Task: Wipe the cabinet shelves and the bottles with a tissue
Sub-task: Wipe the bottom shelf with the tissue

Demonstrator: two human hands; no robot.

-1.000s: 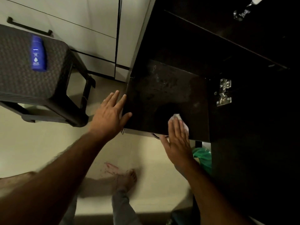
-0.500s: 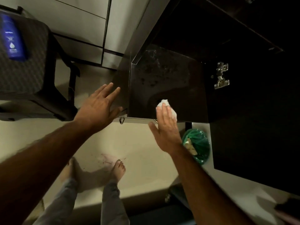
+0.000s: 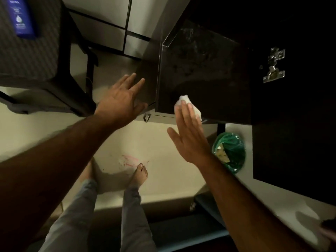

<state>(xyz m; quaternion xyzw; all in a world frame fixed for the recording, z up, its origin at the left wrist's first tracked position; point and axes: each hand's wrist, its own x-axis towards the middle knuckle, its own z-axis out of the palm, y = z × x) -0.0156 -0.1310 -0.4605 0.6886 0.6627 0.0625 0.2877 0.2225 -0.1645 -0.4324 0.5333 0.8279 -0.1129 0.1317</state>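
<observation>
Your right hand [image 3: 189, 135] is nearest the shelf work: its grip is released, the fingers straight and close together, thumb splayed to the left, and the fingertips press a crumpled white tissue [image 3: 188, 105] flat against the dark cabinet shelf [image 3: 203, 70]. The tissue sits at the front edge of the shelf, mostly under your fingertips, with a wad showing beyond them and a bit more to the right. Your left hand [image 3: 121, 99] also has a released grip, fingers spread and straight, laid against the dark side panel [image 3: 148, 77] just left of the shelf; it seems to rest on the panel, though the dim light makes the contact hard to confirm. It holds nothing. The shelf surface shows pale smudges farther back, and its depths fade into blackness. To the right, a metal hinge [image 3: 274, 65] glints on the dark cabinet wall. Below the shelf stands a green-lined bin [image 3: 230, 153], partly hidden by your right forearm. Far left, a blue bottle [image 3: 21, 17] lies on a woven dark stool [image 3: 36, 57], its top cut off by the frame edge and its label too blurred to read.
</observation>
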